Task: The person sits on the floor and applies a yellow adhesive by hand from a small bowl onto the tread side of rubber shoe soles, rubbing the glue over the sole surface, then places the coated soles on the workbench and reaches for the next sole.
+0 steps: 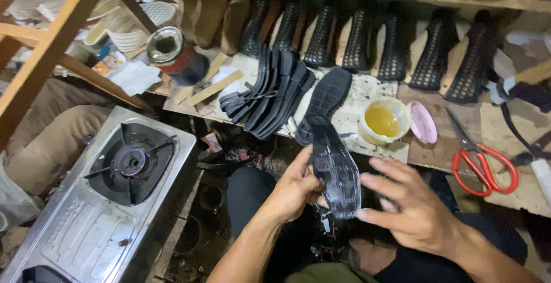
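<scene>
A black rubber shoe sole (334, 168) with a glossy, wet-looking face is held over my lap. My left hand (294, 190) grips its left edge, thumb along the side. My right hand (412, 201) is at its right edge with fingers spread, the fingertips touching the sole near its lower end. Just beyond it on the low bench (425, 151) lies another black sole (325, 100), tread side up, and a fanned stack of black soles (270, 91). An open tub of yellow glue (383, 120) stands right of them, with a pink lid (423, 122) beside it.
Red-handled scissors (481, 164) lie on the bench at right. A steel gas stove (109, 188) stands at left, near another person's knees (54, 139). A round tin (172, 51) and wooden sticks lie behind. Black mesh shoe uppers (393, 45) lean in a row against the back.
</scene>
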Demonstrator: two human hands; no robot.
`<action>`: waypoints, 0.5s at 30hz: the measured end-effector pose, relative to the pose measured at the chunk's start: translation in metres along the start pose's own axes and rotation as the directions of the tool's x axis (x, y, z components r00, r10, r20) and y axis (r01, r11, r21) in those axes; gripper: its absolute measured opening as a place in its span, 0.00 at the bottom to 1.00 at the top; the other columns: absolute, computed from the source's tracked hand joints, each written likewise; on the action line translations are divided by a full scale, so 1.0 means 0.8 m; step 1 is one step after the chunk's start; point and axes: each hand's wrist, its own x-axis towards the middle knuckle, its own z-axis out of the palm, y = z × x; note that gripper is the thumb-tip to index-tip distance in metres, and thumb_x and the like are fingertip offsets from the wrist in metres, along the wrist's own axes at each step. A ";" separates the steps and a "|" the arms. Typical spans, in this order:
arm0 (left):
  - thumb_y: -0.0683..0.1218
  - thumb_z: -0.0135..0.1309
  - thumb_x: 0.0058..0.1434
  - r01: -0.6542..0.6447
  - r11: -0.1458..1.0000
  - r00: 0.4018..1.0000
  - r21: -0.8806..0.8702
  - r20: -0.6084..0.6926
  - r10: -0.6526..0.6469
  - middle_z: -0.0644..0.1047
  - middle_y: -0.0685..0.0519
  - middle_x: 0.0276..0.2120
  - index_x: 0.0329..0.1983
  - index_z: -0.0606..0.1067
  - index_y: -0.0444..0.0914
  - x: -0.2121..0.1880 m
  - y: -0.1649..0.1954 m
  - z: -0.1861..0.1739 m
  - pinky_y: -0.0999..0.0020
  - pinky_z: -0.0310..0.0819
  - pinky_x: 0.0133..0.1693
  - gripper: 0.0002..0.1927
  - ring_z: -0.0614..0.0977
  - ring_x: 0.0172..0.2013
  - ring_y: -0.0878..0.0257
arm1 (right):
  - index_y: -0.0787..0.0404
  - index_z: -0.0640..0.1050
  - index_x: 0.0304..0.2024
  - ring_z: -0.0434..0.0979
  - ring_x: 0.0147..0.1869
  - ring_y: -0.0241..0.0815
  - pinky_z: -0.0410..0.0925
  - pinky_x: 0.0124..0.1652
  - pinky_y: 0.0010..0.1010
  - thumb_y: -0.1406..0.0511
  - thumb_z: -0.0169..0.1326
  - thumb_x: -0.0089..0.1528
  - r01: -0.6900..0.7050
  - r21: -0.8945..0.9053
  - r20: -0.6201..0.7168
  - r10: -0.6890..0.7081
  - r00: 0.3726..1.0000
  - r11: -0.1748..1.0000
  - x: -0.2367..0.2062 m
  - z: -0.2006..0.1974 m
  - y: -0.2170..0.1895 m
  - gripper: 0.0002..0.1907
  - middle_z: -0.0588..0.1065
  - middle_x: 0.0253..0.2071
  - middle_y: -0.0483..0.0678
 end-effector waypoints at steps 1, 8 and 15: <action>0.31 0.43 0.56 0.030 0.994 0.998 0.103 0.053 -0.036 0.79 0.52 0.44 0.77 0.57 0.41 -0.004 0.004 -0.005 0.72 0.77 0.31 0.42 0.80 0.33 0.66 | 0.43 0.79 0.53 0.59 0.77 0.55 0.59 0.68 0.49 0.72 0.56 0.55 -0.027 0.015 -0.030 0.028 0.999 1.000 0.003 -0.008 0.001 0.25 0.63 0.70 0.47; 0.32 0.46 0.59 0.060 0.851 0.888 0.522 0.362 -0.285 0.76 0.55 0.48 0.78 0.61 0.38 -0.023 0.010 -0.021 0.74 0.71 0.40 0.40 0.76 0.41 0.70 | 0.52 0.68 0.66 0.59 0.71 0.63 0.52 0.65 0.57 0.66 0.63 0.45 -0.034 -0.028 0.302 0.041 0.952 0.999 0.034 -0.035 0.029 0.44 0.63 0.68 0.59; 0.32 0.46 0.63 0.107 0.884 0.810 0.455 0.475 -0.343 0.76 0.54 0.56 0.78 0.63 0.35 -0.039 0.012 -0.040 0.75 0.71 0.50 0.36 0.75 0.51 0.70 | 0.56 0.65 0.72 0.70 0.66 0.52 0.48 0.70 0.58 0.67 0.63 0.50 -0.056 0.132 0.484 -0.015 0.875 0.990 0.051 -0.054 0.037 0.46 0.71 0.57 0.48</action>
